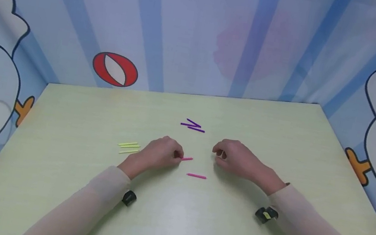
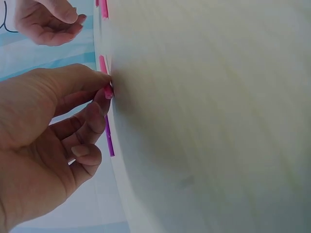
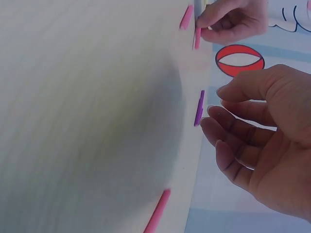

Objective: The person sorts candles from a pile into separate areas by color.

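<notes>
Between thumb and forefinger my left hand point(image 1: 163, 153) pinches one end of a short pink stick point(image 1: 187, 159), close over the table. A second pink stick point(image 1: 197, 176) lies nearer to me, between the hands. My right hand point(image 1: 237, 158) hovers to the right with loosely curled fingers. Its thumb and fingertips stand apart in the right wrist view, and nothing is between them. Another pink stick point(image 3: 157, 211) lies at the bottom of that view; in the head view it is hidden.
Several yellow sticks point(image 1: 128, 147) lie just left of the left hand. Farther back, purple sticks point(image 1: 194, 125) lie in a loose, overlapping group. The pale table point(image 1: 169, 223) meets a striped backdrop point(image 1: 195, 30) at its far edge, with printed panels on both sides.
</notes>
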Action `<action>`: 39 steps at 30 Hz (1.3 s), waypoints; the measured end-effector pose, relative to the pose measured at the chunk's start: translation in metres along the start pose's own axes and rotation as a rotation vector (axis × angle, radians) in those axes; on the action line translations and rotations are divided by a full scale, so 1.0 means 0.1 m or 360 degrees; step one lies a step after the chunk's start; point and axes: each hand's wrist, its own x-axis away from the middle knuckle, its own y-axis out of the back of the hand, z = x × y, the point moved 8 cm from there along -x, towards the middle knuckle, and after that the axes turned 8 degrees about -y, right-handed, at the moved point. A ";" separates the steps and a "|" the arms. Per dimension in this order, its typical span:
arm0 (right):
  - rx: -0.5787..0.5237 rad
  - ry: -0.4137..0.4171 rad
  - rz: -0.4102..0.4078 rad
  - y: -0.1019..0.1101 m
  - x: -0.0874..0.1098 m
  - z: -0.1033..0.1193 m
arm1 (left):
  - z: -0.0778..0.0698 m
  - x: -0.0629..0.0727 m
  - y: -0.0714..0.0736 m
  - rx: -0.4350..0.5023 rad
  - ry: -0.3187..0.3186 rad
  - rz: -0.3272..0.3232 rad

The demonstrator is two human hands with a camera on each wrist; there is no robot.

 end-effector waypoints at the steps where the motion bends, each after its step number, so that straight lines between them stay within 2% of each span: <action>1: -0.0006 -0.0005 0.0015 -0.02 -0.01 0.03 | 0.00 0.00 0.00 0.0001 0.0006 0.0005; 6: -0.0035 -0.0012 0.0138 -0.16 -0.02 0.16 | -0.01 -0.01 0.00 0.0002 0.0020 0.0025; 11: 0.0001 0.0101 0.0215 -0.29 0.01 0.35 | -0.01 -0.02 -0.02 -0.0014 0.0015 0.0035; 14: 0.0061 0.0174 0.0203 -0.32 0.02 0.42 | -0.01 -0.03 -0.03 -0.0022 0.0020 0.0035; 18: 0.0077 0.0182 0.0230 -0.36 0.02 0.46 | 0.00 -0.04 -0.03 -0.0028 0.0020 0.0032; 31: 0.0011 0.0340 0.0215 -0.44 0.06 0.58 | -0.03 -0.01 -0.01 -0.0061 -0.0014 0.0025; 39: -0.0015 0.0281 0.0208 -0.44 0.06 0.55 | -0.05 -0.01 0.00 -0.0106 -0.0008 0.0049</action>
